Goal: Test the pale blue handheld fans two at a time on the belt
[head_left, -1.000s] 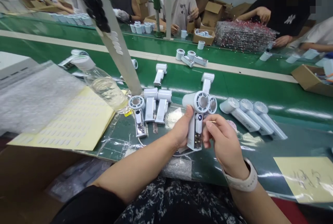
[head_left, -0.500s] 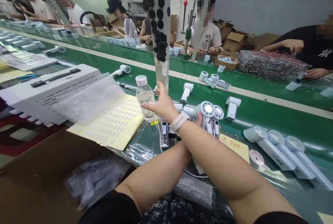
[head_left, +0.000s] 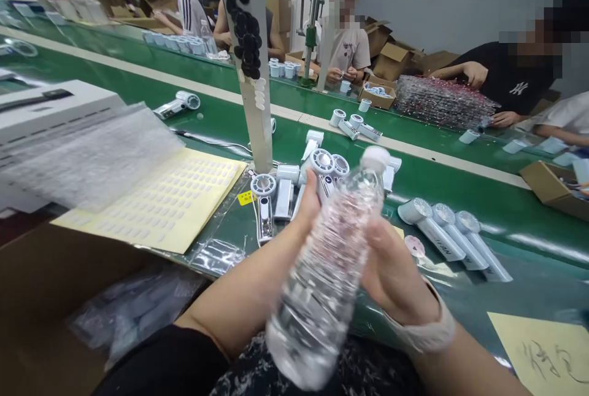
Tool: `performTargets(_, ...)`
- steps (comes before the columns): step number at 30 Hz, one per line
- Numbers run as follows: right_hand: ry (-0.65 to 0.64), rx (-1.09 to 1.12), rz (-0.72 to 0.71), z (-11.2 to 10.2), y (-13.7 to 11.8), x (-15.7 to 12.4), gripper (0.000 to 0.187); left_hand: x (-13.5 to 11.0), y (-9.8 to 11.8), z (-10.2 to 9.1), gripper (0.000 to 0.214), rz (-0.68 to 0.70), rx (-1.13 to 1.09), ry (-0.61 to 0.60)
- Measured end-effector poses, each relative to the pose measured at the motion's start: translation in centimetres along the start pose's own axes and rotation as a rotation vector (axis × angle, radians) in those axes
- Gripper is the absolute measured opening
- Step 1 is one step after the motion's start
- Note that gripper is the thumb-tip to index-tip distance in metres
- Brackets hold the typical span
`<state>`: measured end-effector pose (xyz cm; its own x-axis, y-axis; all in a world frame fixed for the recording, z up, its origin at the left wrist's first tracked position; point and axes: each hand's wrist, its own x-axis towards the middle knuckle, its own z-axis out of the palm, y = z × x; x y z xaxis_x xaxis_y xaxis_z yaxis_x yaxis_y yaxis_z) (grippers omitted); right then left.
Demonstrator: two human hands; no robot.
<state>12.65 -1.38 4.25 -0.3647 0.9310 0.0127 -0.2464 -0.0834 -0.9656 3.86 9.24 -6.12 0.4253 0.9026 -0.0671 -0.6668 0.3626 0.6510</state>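
My right hand (head_left: 391,270) is closed round a clear plastic water bottle (head_left: 322,288) with a white cap. The bottle is tilted and blurred, close in front of me over my lap. Just behind it, my left hand (head_left: 309,201) grips a small white handheld fan (head_left: 323,164) by its handle, with the round head pointing up. The bottle hides most of the left hand's fingers. A pale watch sits on my right wrist.
Several white fans (head_left: 276,194) lie on the green belt, and three more (head_left: 444,231) lie to the right. Left are a yellow sticker sheet (head_left: 161,205), bubble wrap (head_left: 87,156) and a white machine (head_left: 46,107). An upright strip of black dots (head_left: 251,46) stands ahead. Co-workers sit opposite.
My right hand reached across to the bottle standing on the left, took it, and brought it back in front of me, tilted. My left hand kept hold of the fan.
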Motion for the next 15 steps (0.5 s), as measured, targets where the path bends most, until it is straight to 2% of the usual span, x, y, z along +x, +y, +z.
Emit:
performTargets(2,0.090,0.141,0.240,-2.7,0.9,-3.4,0.051,0.0,0.2,0.0,0.077,0.050,-0.096,0.115)
performTargets(4,0.119,0.290,0.456,-4.7,2.6,-6.1,0.060,-0.1,0.4,0.2,0.077,0.075,-0.190,0.209)
performTargets(7,0.098,0.488,0.671,-6.0,5.2,-8.9,0.075,-0.3,0.7,0.5,0.073,0.092,-0.239,0.261)
performTargets(9,0.083,0.563,0.731,-5.8,6.5,-10.1,0.076,-0.3,0.8,0.7,0.074,0.108,-0.230,0.269)
performTargets(15,0.144,0.599,0.704,-4.8,7.5,-12.1,0.066,-0.5,0.7,0.9,0.075,0.080,-0.209,0.265)
